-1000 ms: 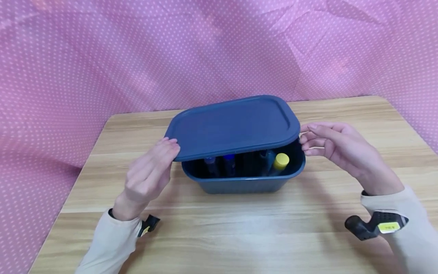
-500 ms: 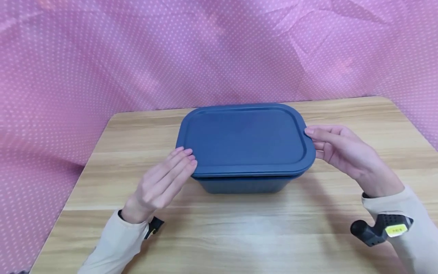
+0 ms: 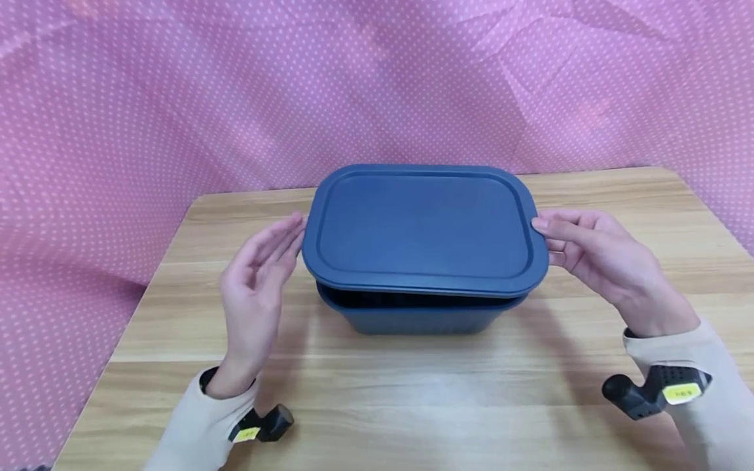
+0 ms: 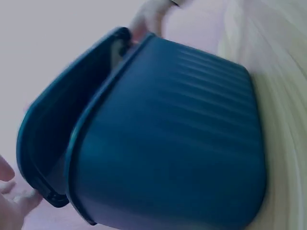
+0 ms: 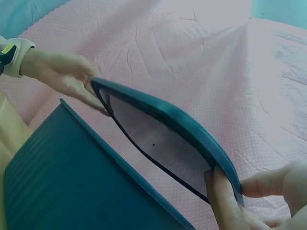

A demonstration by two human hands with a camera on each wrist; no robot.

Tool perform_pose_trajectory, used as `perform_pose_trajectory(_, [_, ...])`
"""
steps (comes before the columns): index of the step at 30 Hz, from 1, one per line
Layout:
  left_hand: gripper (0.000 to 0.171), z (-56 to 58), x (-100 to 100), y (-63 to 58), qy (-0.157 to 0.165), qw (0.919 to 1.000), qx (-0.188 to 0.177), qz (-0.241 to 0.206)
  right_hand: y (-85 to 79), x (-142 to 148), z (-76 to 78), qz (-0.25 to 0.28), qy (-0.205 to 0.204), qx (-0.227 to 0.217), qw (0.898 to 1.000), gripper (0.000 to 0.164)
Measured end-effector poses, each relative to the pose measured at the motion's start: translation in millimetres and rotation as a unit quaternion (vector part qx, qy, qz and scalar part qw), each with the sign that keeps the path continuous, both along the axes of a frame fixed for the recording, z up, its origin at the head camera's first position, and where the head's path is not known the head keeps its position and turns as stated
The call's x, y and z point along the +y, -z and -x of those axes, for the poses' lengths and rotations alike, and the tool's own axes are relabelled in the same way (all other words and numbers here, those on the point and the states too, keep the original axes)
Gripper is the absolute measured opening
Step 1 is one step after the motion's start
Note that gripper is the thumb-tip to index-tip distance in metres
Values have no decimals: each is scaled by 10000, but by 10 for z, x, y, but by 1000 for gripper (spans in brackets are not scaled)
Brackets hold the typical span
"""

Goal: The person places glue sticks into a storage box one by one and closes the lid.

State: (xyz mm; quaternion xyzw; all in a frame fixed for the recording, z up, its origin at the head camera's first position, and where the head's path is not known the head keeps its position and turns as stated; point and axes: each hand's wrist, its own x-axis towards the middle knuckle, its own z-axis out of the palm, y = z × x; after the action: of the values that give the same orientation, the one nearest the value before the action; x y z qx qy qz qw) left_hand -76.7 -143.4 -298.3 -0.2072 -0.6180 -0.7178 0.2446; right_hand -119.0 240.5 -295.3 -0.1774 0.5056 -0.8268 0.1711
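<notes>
A blue rectangular lid (image 3: 424,226) is held above a matching blue bin (image 3: 421,320), with a dark gap along the front. My right hand (image 3: 612,268) pinches the lid's right edge, thumb on top and fingers below, as the right wrist view also shows (image 5: 259,201). At the left edge, my left hand (image 3: 259,294) has its fingers extended, fingertips touching the lid's side. From the left wrist, the bin (image 4: 168,139) appears sideways with the lid (image 4: 62,115) apart from its rim. The bin's contents are hidden.
The bin stands on a wood-grain table (image 3: 377,405). Behind and to the sides hangs a pink dotted cloth (image 3: 377,85). Each sleeve carries a black wrist device (image 3: 660,392).
The tilted lid came down over the bin, hiding the bottles inside, then rose slightly. My left hand moved from the lid's front-left corner to its left side. My right hand now pinches the edge.
</notes>
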Motion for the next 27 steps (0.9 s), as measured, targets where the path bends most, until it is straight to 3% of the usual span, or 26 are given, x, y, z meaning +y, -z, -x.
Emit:
perform_pose_trajectory(5, [36, 77, -9, -23, 425, 9878, -1315, -720, 12, -4, 9, -93, 143, 54, 9998, 31])
perform_pose_trajectory(9, [37, 136, -80, 1, 461, 9790, -1907, -560, 26, 12, 21, -150, 243, 31, 9996, 31])
perform_pose_trajectory(15, [21, 235, -256, -25, 852, 9651, -2334, -830, 32, 24, 20, -272, 259, -23, 9993, 31])
perform_pose_trajectory(20, [20, 288, -334, -22, 1123, 9599, -2496, -605, 45, 11, 23, -388, 338, -159, 9985, 29])
perform_pose_trajectory(27, [23, 413, -401, 31, 1653, 9414, -2886, -556, 61, -18, 21, -677, 672, -248, 9951, 25])
